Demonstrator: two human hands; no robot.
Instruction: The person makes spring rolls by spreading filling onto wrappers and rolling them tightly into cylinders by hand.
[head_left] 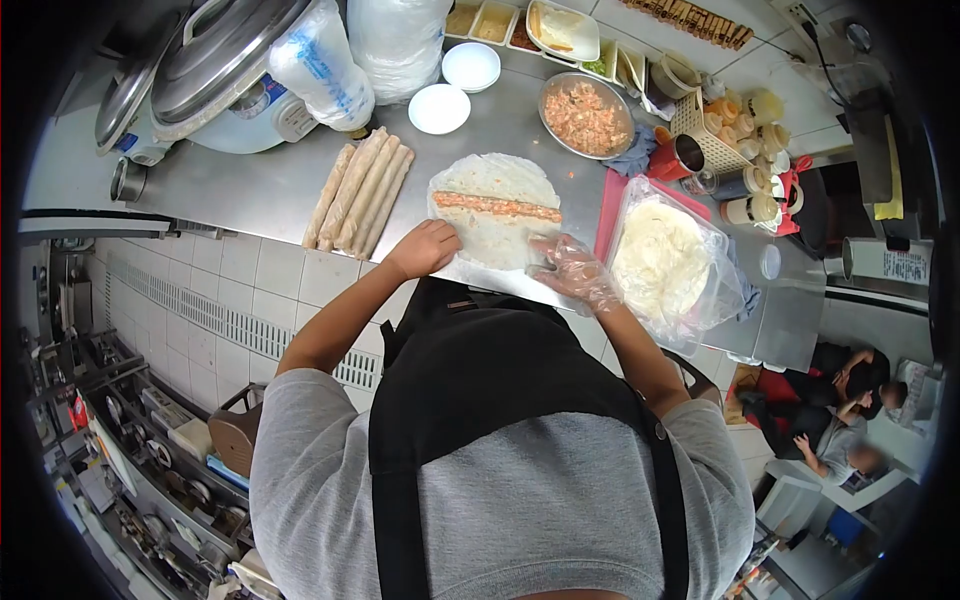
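A round white wrapper (495, 178) lies on the steel counter with a strip of orange, chopped filling (500, 206) across its middle. At its lower left edge, my bare left hand (427, 248) has its fingers curled together on the wrapper. My right hand (574, 272), in a clear plastic glove, has its fingers bent at the lower right edge of the same wrapper; the fingertips are partly blurred. Several long pale rolls (360, 190) are stacked left of the wrapper. Right of my right hand, a stack of white wrappers (660, 255) sits in clear plastic on a pink board.
A metal bowl of orange filling (586, 115) stands behind the wrapper. White dishes (439, 109), plastic-wrapped stacks (398, 45) and a big lidded cooker (225, 70) stand at the back left. A basket with bottles (715, 135) is back right. Two people sit at the far right.
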